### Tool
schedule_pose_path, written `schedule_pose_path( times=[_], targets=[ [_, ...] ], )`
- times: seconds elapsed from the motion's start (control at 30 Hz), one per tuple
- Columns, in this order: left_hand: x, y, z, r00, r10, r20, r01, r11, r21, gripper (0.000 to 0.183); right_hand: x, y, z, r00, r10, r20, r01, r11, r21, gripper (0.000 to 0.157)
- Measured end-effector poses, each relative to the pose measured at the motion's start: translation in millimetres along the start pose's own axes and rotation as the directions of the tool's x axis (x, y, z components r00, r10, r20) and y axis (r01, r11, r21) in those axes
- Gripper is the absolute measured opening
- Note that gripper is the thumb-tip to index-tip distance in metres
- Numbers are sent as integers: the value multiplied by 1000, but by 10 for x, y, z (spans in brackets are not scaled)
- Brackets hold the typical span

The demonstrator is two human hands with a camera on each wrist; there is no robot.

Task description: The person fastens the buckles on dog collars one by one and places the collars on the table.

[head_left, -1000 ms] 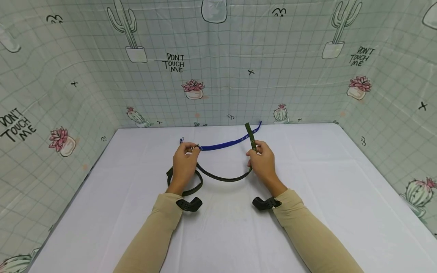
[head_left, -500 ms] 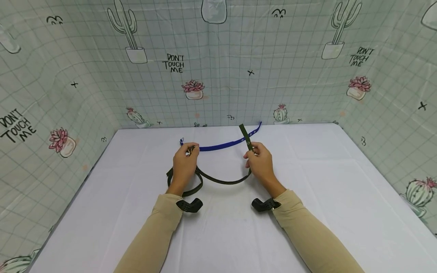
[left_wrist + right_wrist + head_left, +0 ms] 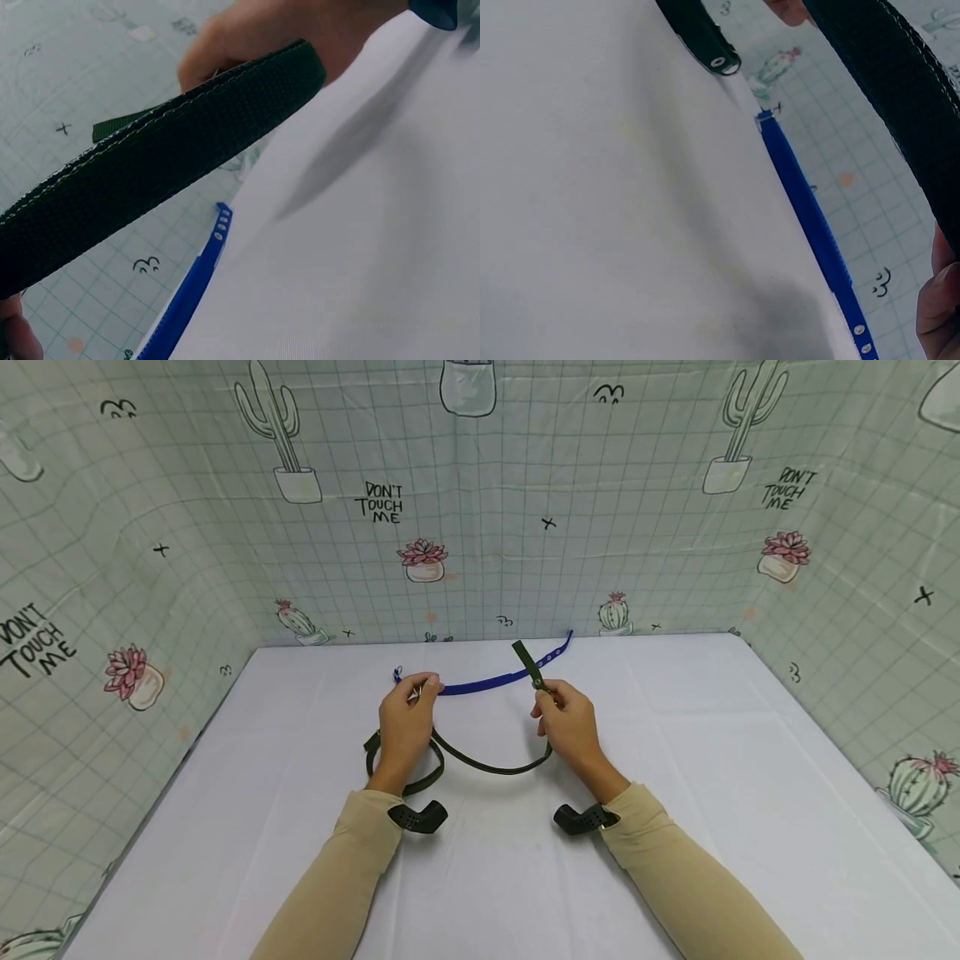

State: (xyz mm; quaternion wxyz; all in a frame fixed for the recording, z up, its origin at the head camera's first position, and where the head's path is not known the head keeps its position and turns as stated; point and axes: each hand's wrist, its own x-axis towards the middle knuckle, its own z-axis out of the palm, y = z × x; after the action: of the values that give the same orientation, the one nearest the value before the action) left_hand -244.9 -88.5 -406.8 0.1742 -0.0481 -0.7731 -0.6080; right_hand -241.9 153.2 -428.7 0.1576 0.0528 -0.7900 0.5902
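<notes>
In the head view a dark green collar with eyelets hangs in a sagging curve between my hands. My left hand pinches its end with metal hardware, mostly hidden by the fingers. My right hand grips it near the other end, between thumb and fingers, and the tip sticks up leaning left. The collar's stitched band crosses the left wrist view, and the band also fills the upper right of the right wrist view. Behind the hands lies a blue collar with eyelets.
Another dark green strap lies looped on the table, partly under my left hand and wrist; its riveted end shows in the right wrist view. The white table ends at a printed cloth wall at the back and sides.
My right hand has shifted slightly left and down. The green collar's tip leans further left and less of it shows above that hand. The band sags lower; my left hand stays nearly in place.
</notes>
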Motion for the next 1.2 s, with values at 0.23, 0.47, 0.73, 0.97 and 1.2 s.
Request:
schedule_pose_path(
  times=[0.23, 0.47, 0.73, 0.97, 1.2],
  targets=[
    [-13, 46, -11, 995, -73, 63, 76, 995, -57, 30, -41, -43, -20, 1000, -29, 7, 29, 999, -22, 25],
    [-22, 124, -22, 980, -160, 116, 179, 968, -178, 29, -67, -80, 6, 999, -30, 28, 29, 999, 38, 40],
    [-19, 209, -19, 971, -156, 179, 198, 948, -248, 30, -82, -165, 38, 996, -55, 75, 51, 997, 53, 32],
    [-28, 251, -10, 964, -169, 206, 223, 934, -280, 28, -129, -242, 28, 989, -65, 133, 47, 990, 133, 23],
    [-28, 255, 10, 953, -137, 269, 231, 906, -355, 32, -152, -228, 52, 980, -47, 191, -8, 961, 277, 20]
  ],
)
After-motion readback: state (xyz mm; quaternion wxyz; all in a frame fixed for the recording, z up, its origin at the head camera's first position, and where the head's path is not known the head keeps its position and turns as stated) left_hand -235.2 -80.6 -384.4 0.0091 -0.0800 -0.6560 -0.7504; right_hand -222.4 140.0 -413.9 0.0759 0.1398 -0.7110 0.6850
